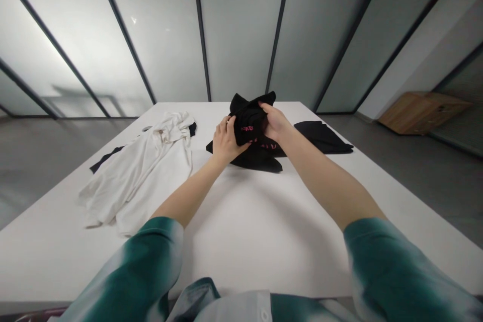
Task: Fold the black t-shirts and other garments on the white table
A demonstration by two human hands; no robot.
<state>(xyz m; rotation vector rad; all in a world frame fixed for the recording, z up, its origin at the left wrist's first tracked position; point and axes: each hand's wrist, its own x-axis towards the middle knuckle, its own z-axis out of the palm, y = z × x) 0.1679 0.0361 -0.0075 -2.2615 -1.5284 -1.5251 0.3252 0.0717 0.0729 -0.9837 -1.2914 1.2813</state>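
Both my hands grip a bunched black garment (251, 126) with pink print, lifted slightly at the middle of the white table (260, 231). My left hand (226, 141) presses against its near left side, and my right hand (275, 122) holds its upper right side. Black cloth (320, 137) spreads flat to the right and appears to belong to the same garment, though I cannot tell for certain. A crumpled white garment (136, 176) lies to the left of my left hand, with a strip of black fabric (105, 159) showing beneath it.
The white table ends in a far edge and side edges, with grey floor (49, 161) beyond. Frosted glass panels (241, 30) with dark frames stand behind it. A low wooden cabinet (424, 112) sits at the far right. My teal-and-white sleeves enter from below.
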